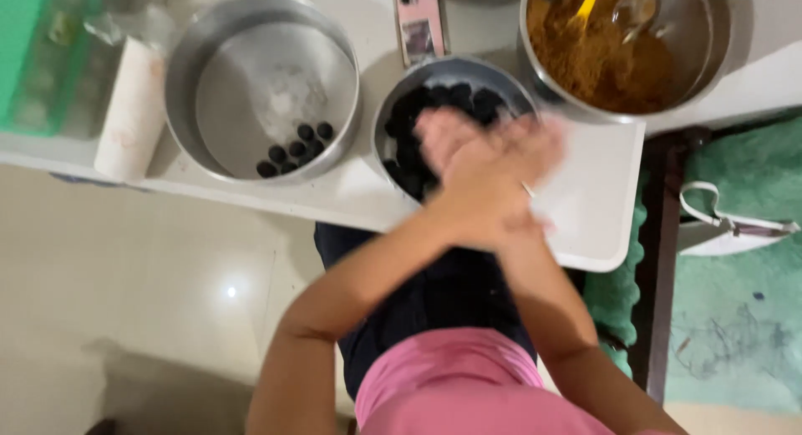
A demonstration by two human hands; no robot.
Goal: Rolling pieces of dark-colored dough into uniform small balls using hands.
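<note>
Both hands are meeting palm to palm over the near rim of the middle steel bowl (455, 76). The left hand (480, 189) is lying uppermost, fingers flattened and reaching toward 1 o'clock; the right hand (447, 139) is sitting beneath it, fingers aimed toward 11 o'clock. Both are blurring, and whether anything is being pressed between the palms cannot be told; neither is curling into a fist.

The middle steel bowl is round, dull-polished metal, holding a heap of small dark balls (451, 97), matt black and roughly spherical. It is standing directly under the hands.

At 10 o'clock from the hands a wider, shallow steel pan (192, 76) is resting, its floor dusted with a pale powdery smear and carrying a small cluster of dark balls in the pan (294, 147) near its near wall. At 1 o'clock a deep steel pot (710, 34) is holding coarse, crumbly brown mixture (585, 59) with a yellow handle (587, 2) standing in it.

All vessels are sitting on a smooth white tabletop (593, 193). A pale paper-wrapped roll (132, 109) is lying at the table's 9 o'clock side.
</note>
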